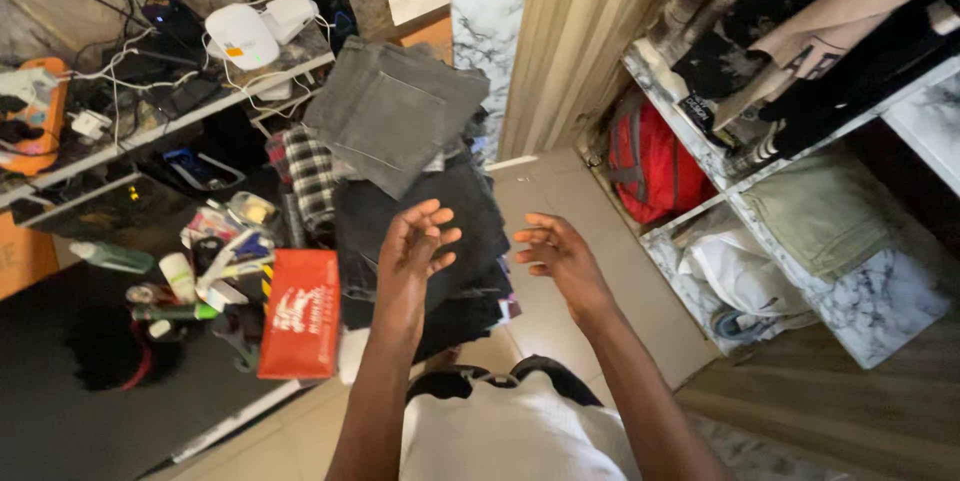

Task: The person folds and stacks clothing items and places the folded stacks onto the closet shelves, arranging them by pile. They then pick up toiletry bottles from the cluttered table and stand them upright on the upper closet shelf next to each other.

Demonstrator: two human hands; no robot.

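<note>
Both my hands hover empty above a tall stack of folded clothes. My left hand (415,246) has its fingers spread and curled over the dark garments (470,211) of the stack. My right hand (560,253) is held out beside it, fingers apart, over the stack's right edge and the floor. A folded grey pair of jeans (395,111) lies on top of the stack, farther away from both hands. A checked garment (312,181) sticks out on the stack's left side.
A red box (298,313) and several bottles and tubes (185,286) lie on a dark surface at left. A shelf with a white device (240,36) and cables is behind. Marble shelves (700,156) at right hold a red bag (650,161), folded clothes and another person's arm (850,11).
</note>
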